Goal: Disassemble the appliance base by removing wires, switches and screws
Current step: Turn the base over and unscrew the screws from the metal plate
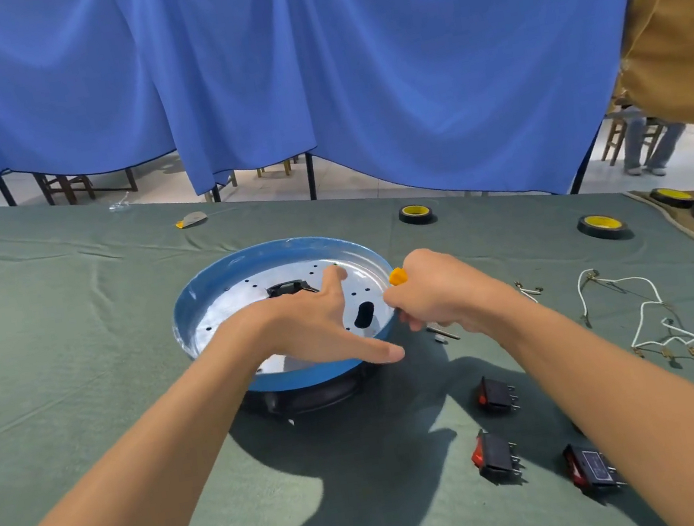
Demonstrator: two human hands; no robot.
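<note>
While the left hand lies flat and open on the blue base mid-table to stop it sliding, the right hand grips an orange screwdriver at its right rim (probably for a screw).

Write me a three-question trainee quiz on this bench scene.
1. True or false: the left grip is open over the base.
2. How many tape rolls are in view?
3. The right grip holds: A a switch, B an orange-handled tool, C a wire.
Key: 1 true; 2 three; 3 B.
</note>
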